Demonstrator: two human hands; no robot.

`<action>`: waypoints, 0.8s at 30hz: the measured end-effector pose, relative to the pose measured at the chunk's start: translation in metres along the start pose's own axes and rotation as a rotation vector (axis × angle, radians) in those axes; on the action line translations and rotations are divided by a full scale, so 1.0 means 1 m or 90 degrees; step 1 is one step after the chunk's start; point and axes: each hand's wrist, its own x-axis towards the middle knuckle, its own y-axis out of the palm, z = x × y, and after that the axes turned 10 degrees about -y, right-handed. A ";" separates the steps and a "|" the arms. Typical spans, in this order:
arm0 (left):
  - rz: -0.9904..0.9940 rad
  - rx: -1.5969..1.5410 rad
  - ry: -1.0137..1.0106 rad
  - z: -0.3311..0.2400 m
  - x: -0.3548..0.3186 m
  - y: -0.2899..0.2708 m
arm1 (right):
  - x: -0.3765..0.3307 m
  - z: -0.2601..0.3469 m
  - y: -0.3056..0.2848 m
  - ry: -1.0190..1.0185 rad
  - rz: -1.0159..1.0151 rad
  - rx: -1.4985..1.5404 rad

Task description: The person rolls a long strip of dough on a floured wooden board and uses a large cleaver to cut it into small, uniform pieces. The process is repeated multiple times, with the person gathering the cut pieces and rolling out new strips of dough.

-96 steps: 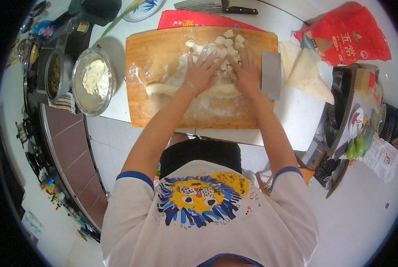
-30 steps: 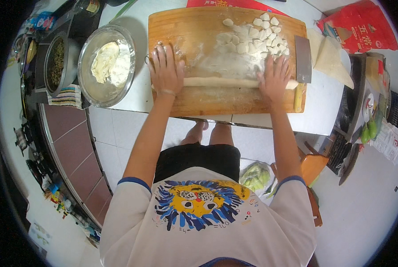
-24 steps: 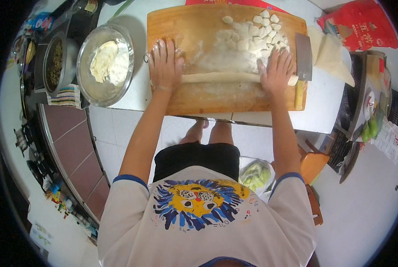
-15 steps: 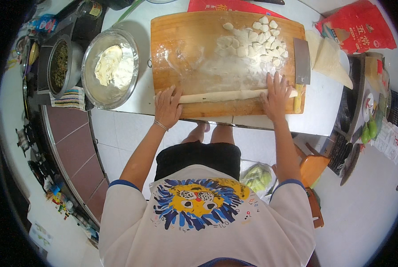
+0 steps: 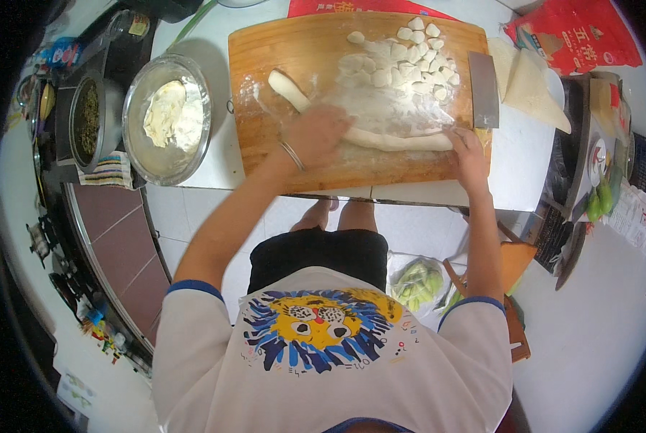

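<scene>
Dough rope (image 5: 380,136) lies bent across your floured wooden board (image 5: 265,115); your left hand (image 5: 314,134) presses flat on its middle, your right hand (image 5: 466,148) on its end, beside the cleaver (image 5: 484,90) and cut pieces (image 5: 409,61).

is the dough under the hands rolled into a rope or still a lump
Rolled out: the dough rope lies long and thin across the wooden cutting board, left hand on it, right hand at its end.
</scene>
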 end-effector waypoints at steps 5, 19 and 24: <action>0.089 -0.006 -0.021 0.006 -0.016 0.018 | 0.017 0.007 0.002 -0.094 0.015 0.051; -0.191 -0.009 -0.420 -0.051 0.014 0.056 | 0.085 0.095 0.082 0.128 -0.205 -0.073; -0.004 0.087 -0.286 -0.061 -0.058 0.049 | 0.015 0.110 0.081 0.098 -0.006 -0.109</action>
